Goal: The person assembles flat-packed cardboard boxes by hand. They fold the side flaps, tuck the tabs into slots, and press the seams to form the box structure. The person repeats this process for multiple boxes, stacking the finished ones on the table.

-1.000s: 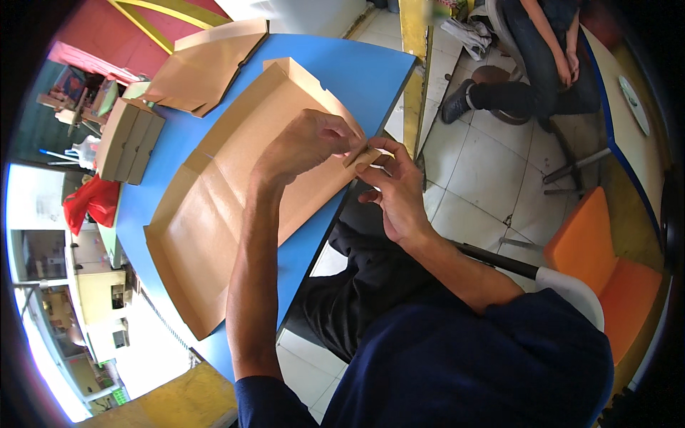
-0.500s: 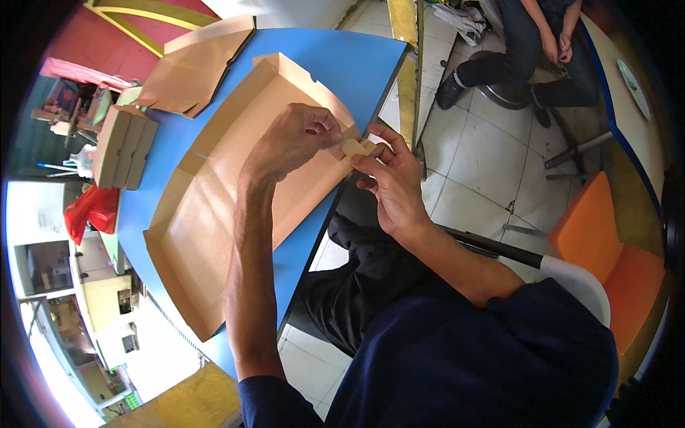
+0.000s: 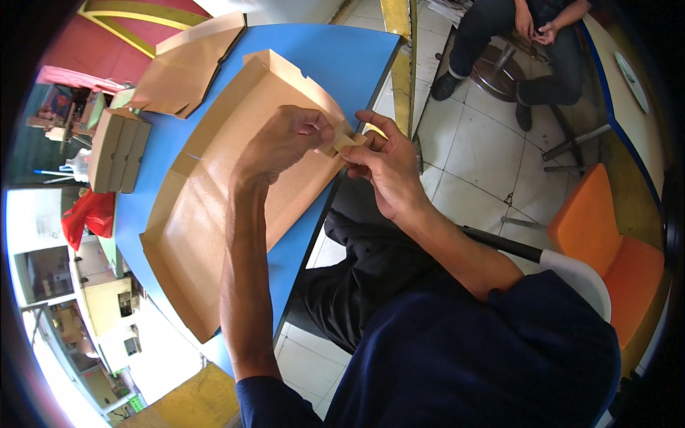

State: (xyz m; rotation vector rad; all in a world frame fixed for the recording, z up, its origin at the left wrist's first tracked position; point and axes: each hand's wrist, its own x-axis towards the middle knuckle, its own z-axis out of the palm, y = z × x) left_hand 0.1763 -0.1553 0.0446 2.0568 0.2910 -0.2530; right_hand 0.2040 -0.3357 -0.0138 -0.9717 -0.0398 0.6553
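Observation:
A large brown cardboard box blank [image 3: 214, 207] lies partly folded on the blue table [image 3: 335, 60], its long side walls raised. My left hand [image 3: 282, 139] pinches a small corner flap [image 3: 347, 140] of the cardboard at the table's near edge. My right hand [image 3: 382, 164] grips the same flap from the other side, fingers curled around it. Both hands meet at this corner, above my dark trousers.
A flat cardboard blank [image 3: 189, 68] lies at the table's far end. A stack of folded boxes [image 3: 118, 150] stands at the left, beside a red bag [image 3: 85, 217]. Another person sits on a stool [image 3: 510, 43] across the tiled floor. An orange chair [image 3: 606, 242] stands at my right.
The view has shifted slightly. My hands stay on the corner flap, and the fingers have worked it a little further along the fold.

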